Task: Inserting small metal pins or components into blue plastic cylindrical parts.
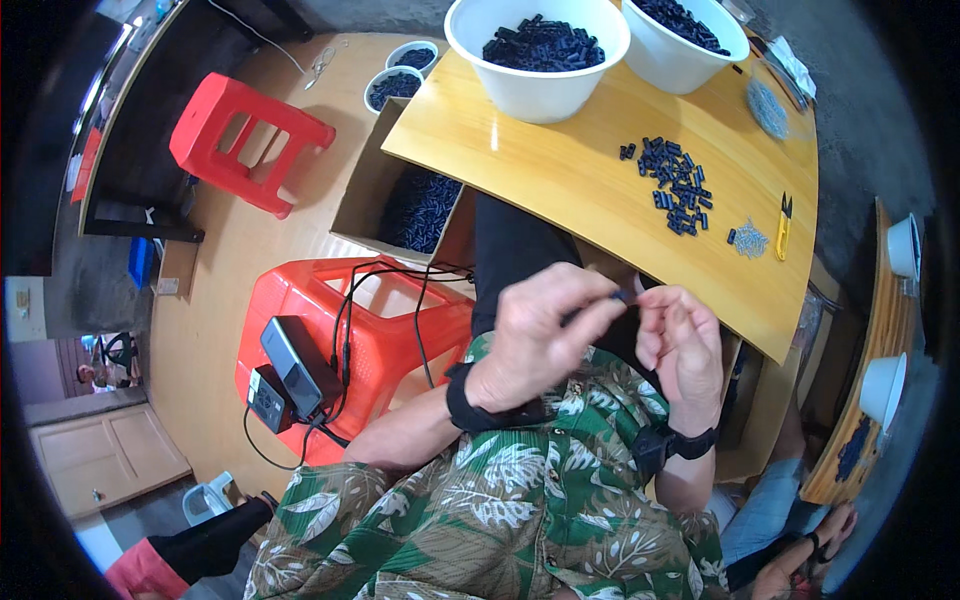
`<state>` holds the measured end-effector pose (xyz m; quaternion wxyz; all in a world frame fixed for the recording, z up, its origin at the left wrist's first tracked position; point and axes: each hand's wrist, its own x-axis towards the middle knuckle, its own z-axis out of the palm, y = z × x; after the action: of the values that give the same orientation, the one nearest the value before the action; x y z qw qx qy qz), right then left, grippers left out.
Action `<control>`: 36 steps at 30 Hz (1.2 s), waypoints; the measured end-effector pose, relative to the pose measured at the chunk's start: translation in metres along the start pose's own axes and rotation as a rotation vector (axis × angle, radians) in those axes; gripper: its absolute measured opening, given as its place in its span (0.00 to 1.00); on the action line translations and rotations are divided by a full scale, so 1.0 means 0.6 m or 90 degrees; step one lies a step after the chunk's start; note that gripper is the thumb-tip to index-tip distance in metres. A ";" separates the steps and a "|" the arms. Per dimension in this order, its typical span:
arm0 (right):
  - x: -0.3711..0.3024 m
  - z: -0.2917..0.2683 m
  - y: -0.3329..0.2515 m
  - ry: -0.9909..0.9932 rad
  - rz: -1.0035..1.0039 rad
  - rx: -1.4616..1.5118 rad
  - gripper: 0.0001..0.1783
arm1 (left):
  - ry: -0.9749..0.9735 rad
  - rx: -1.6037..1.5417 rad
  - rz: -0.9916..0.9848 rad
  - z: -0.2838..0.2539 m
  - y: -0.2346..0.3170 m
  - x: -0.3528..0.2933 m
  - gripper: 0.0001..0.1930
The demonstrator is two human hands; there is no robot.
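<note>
Small dark plastic part point(622, 296): pinched between the fingertips of left hand point(540, 335) and right hand point(682, 345), held above the lap; likely light, stiff, easily dropped, best gripped at its ends. Surface: pale wooden tabletop point(560, 170) with loose pile of like parts point(678, 185), white bowls point(540, 55), yellow snips point(783, 226). Room: red stool point(245, 140), cardboard box point(370, 190), wooden floor

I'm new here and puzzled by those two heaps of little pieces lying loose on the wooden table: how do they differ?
The dark blue heap is the bigger one, made of chunky block-like pieces; the silvery heap is small, made of thin wiry bits. The dark blue heap lies nearer the white bowls, while the silvery heap sits by the yellow cutters, close to the table edge. Both lie loose and untouched.
</note>
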<state>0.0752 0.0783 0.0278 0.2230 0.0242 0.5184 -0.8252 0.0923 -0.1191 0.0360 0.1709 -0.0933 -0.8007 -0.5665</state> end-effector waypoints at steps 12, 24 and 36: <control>0.040 -0.071 -0.027 0.297 -0.254 -0.167 0.11 | 0.415 -0.368 -0.435 -0.189 -0.187 0.002 0.18; 0.074 -0.078 -0.048 0.437 -0.401 -0.682 0.04 | 0.087 -0.304 -0.322 -0.048 -0.039 0.027 0.09; 0.071 -0.105 -0.066 0.459 -0.392 -0.964 0.11 | -0.163 -0.095 -0.137 0.024 0.019 0.028 0.06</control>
<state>0.0094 0.1329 0.0206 -0.2289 -0.0120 0.9465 -0.2269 0.0783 -0.1025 0.0477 -0.0015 -0.0909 -0.7771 -0.6228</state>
